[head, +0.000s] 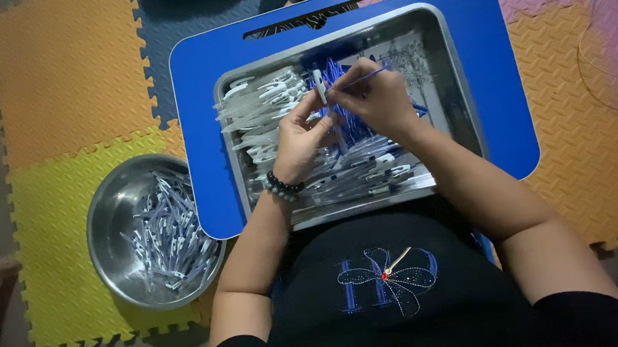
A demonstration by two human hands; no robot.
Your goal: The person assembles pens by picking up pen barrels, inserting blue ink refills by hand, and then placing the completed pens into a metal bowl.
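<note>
Over the steel tray, the left hand pinches a clear pen barrel while the right hand grips a blue refill at its 3 o'clock, with many loose parts left in the tray and finished pens heaped in the bowl at 8 o'clock.

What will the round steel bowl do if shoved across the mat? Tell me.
The bowl would probably drag, not glide: the foam mat is textured. Its rounded sides suggest it may rock. The pen parts inside look light, so likely easy to move.
</note>
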